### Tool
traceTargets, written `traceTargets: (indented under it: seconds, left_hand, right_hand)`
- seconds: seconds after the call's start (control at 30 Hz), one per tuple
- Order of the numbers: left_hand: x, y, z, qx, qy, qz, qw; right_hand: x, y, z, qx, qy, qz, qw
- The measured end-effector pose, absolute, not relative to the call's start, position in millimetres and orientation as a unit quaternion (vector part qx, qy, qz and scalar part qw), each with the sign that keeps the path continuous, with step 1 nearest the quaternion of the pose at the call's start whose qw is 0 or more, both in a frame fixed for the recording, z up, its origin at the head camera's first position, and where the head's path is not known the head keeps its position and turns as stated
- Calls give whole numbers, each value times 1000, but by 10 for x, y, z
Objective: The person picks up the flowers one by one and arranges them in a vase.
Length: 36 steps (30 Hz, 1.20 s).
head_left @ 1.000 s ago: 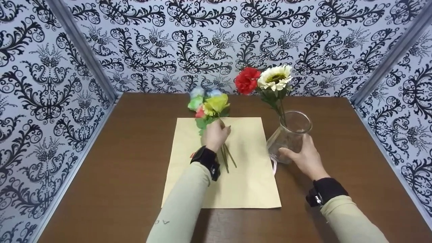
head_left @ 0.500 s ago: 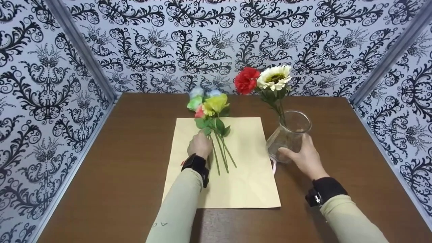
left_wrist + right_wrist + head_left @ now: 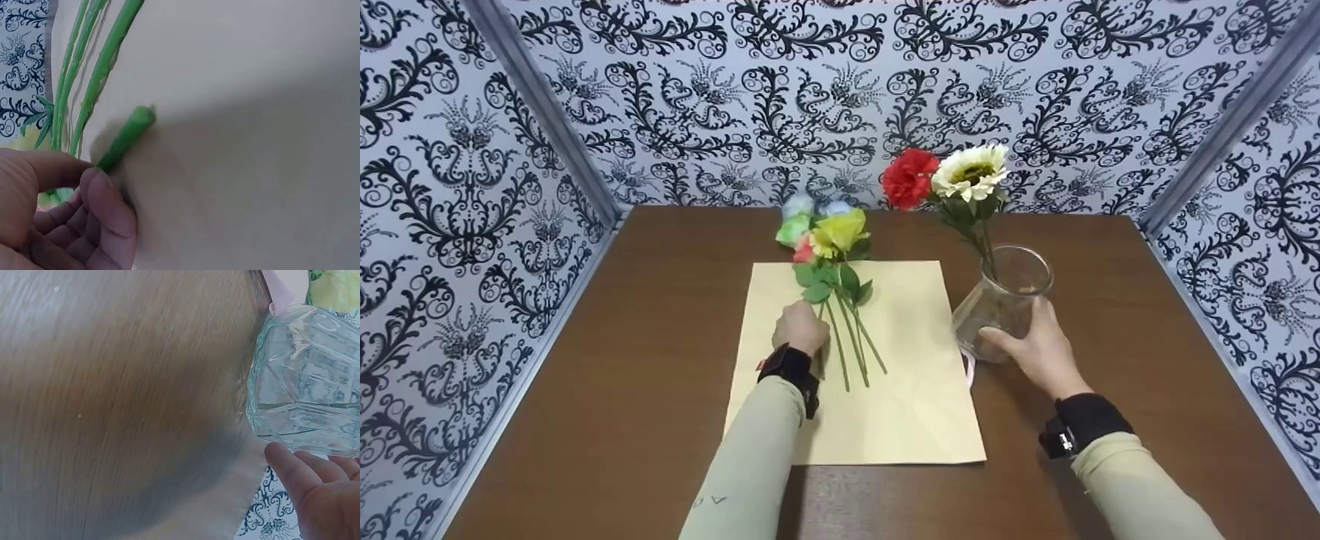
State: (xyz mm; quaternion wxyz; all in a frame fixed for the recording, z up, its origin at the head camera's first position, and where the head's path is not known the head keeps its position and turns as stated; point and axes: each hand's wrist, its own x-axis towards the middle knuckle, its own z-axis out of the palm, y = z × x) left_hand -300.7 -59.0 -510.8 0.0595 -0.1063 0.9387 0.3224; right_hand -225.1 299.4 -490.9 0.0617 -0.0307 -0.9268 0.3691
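Note:
My left hand [image 3: 801,328] pinches a green flower stem [image 3: 129,132] between thumb and index finger, low over the cream paper. In the left wrist view the cut end sticks out past the fingertips. To its right, several other stems [image 3: 855,337] lie on the paper, leading up to a yellow flower [image 3: 844,227], a coral bloom [image 3: 804,249] and green leaves. My right hand [image 3: 1039,349] grips the clear glass vase [image 3: 986,319], thumb on the near left side and fingers on the right. A red flower [image 3: 910,178] and a cream sunflower-like bloom [image 3: 971,174] stand in the vase.
The cream paper sheet [image 3: 900,420] covers the middle of the brown table [image 3: 622,360]. Pale blue flowers [image 3: 797,205] and a green one lie behind it. A pink ribbon [image 3: 969,369] shows beside the vase base. Patterned walls [image 3: 840,112] enclose the back and sides.
My left hand has moved left and toward me, from over the middle of the stems to the leftmost one, which it now pinches. The right hand keeps the vase in place.

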Motion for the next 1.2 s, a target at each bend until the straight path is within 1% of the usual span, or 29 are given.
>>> traceTargets:
  seconds: [0.13,0.23,0.4,0.53,0.73,0.83,0.97,1.2]
  left_hand:
    - [-3020,-675,-5124,-89,925,364,58]
    - [-3015,-736,-5123,-69,899,428,62]
    - [-2979,-806,-5082,-63,826,550,111]
    - [-2929,-834,-5035,-80,782,604,132]
    - [-2881,-849,-4992,-96,761,627,135]
    - [-2879,-856,-4997,-90,767,622,126]
    - [-2875,-863,-5011,-79,768,623,128]
    - [-2809,-877,-4975,-80,775,607,160]
  right_hand:
    - [-2245,2995,-4900,-35,-926,373,47]
    - [-2243,3002,-4902,-35,-926,374,46]
    - [-2250,3003,-4913,-32,-926,371,54]
    - [-2253,3005,-4919,-31,-926,371,57]
    - [-2247,3009,-4913,-33,-925,373,59]
    - [-2248,3007,-4912,-35,-925,373,60]
    - [-2253,3005,-4913,-36,-926,371,61]
    - [-2245,3007,-4901,-36,-928,370,34]
